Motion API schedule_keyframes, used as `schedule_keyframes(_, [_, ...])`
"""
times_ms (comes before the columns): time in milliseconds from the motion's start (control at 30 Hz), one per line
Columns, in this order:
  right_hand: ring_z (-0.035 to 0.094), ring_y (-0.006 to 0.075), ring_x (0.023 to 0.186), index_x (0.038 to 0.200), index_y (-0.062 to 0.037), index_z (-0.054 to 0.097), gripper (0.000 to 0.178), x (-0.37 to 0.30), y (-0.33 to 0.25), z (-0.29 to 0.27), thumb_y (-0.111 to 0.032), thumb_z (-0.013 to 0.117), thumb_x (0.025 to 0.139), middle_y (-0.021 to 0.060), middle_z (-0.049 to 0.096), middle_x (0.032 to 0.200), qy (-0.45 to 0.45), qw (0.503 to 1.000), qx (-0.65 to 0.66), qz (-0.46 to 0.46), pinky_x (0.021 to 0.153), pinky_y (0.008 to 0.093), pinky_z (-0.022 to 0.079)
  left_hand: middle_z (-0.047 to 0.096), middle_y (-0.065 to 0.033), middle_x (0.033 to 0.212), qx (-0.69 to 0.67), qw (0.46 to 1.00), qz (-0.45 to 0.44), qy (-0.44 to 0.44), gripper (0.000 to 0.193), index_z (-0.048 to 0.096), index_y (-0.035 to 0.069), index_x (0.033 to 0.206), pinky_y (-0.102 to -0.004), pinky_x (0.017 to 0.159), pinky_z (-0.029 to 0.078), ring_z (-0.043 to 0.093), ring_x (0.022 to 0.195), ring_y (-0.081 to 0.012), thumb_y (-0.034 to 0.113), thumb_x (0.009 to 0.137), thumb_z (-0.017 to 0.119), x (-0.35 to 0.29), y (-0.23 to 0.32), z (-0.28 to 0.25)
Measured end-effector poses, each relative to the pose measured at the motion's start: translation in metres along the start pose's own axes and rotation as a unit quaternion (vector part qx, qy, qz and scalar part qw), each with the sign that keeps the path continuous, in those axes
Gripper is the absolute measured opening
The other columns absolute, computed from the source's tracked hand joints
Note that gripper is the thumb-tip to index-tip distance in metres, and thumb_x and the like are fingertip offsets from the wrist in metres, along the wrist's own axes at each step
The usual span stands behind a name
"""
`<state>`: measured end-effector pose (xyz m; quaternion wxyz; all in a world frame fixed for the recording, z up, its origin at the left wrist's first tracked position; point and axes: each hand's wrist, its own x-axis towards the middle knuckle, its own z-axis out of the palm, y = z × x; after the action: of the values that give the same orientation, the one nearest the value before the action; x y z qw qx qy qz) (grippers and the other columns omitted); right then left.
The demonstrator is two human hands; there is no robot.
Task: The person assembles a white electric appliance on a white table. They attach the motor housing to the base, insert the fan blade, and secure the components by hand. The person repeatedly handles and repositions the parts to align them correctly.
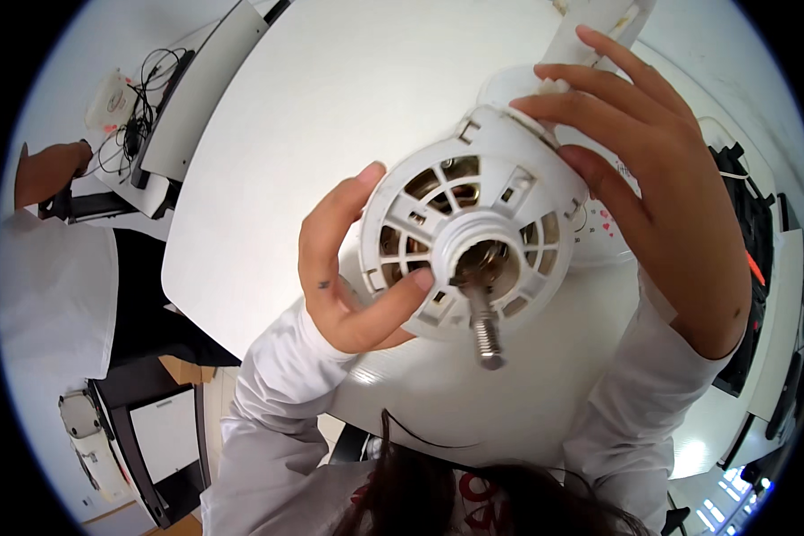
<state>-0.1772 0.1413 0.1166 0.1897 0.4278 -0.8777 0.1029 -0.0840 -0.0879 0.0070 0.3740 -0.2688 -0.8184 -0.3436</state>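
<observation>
Where dark hair hangs at the lower edge, the front of a white top is partly covered. Above it, a threaded metal shaft is pointed toward the viewer from the middle of a round white housing, which is steadied between the two hands over the white surface. Brass-coloured parts are seen through its slots. The left side of the housing is clamped by the left hand, whose thumb is pressed to the slotted face while its index finger is laid along the rim. The upper right edge is touched by the right hand; its fingers are spread apart, and whether they are clamped cannot be told. Farther off, black cables are strewn at the left, near a co-worker's arm, and a dark case is placed at the right.
</observation>
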Motion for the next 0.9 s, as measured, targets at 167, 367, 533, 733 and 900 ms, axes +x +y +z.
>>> schedule_keyframes(167, [0.044, 0.0327, 0.128, 0.114, -0.0087, 0.062, 0.029, -0.001, 0.004, 0.01, -0.006, 0.058, 0.086, 0.0101, 0.059, 0.123, 0.003, 0.995, -0.094, -0.046, 0.104, 0.0447, 0.036, 0.042, -0.031, 0.135, 0.022, 1.0, 0.016, -0.014, 0.043, 0.064, 0.017, 0.103, -0.0435, 0.085, 0.047, 0.048, 0.116, -0.0399, 0.02, 0.065, 0.084, 0.008, -0.004, 0.001])
schedule_keyframes(367, [0.044, 0.0323, 0.129, 0.111, -0.0073, 0.063, 0.023, 0.003, -0.009, -0.008, -0.015, 0.06, 0.09, 0.0123, 0.059, 0.122, -0.032, 0.999, 0.027, -0.005, 0.105, 0.0435, 0.035, 0.03, -0.0307, 0.14, 0.036, 0.998, 0.004, -0.044, 0.052, 0.052, 0.018, 0.112, -0.0477, 0.092, 0.051, 0.046, 0.122, -0.0462, 0.022, 0.07, 0.082, 0.005, -0.006, -0.003])
schedule_keyframes(533, [0.04, 0.0321, 0.131, 0.119, -0.0092, 0.06, 0.028, 0.001, 0.007, 0.002, -0.013, 0.057, 0.092, 0.0142, 0.055, 0.126, -0.028, 0.998, 0.059, 0.017, 0.107, 0.0432, 0.032, 0.027, -0.0307, 0.141, -0.089, 0.995, -0.053, 0.003, 0.064, 0.049, 0.011, 0.12, -0.0504, 0.097, 0.049, 0.047, 0.123, -0.0466, 0.024, 0.068, 0.085, 0.016, -0.009, 0.001])
schedule_keyframes(733, [0.041, 0.0337, 0.131, 0.127, -0.0114, 0.056, 0.044, 0.001, 0.015, 0.047, -0.001, 0.054, 0.084, 0.0097, 0.053, 0.134, 0.126, 0.987, 0.095, 0.022, 0.105, 0.046, 0.033, 0.049, -0.0128, 0.125, -0.26, 0.926, -0.274, 0.021, 0.081, 0.038, 0.002, 0.13, -0.0341, 0.098, 0.043, 0.05, 0.118, -0.0224, 0.054, 0.078, 0.073, 0.034, -0.026, -0.009])
schedule_keyframes(900, [0.037, 0.0337, 0.135, 0.136, -0.0143, 0.047, 0.052, -0.004, 0.017, 0.041, -0.004, 0.053, 0.086, 0.0096, 0.048, 0.138, 0.052, 0.993, 0.09, 0.052, 0.113, 0.0526, 0.022, 0.05, -0.0105, 0.127, -0.323, 0.876, -0.357, 0.032, 0.071, 0.042, 0.003, 0.13, -0.0356, 0.098, 0.042, 0.05, 0.119, -0.0203, 0.052, 0.084, 0.067, 0.036, -0.035, -0.005])
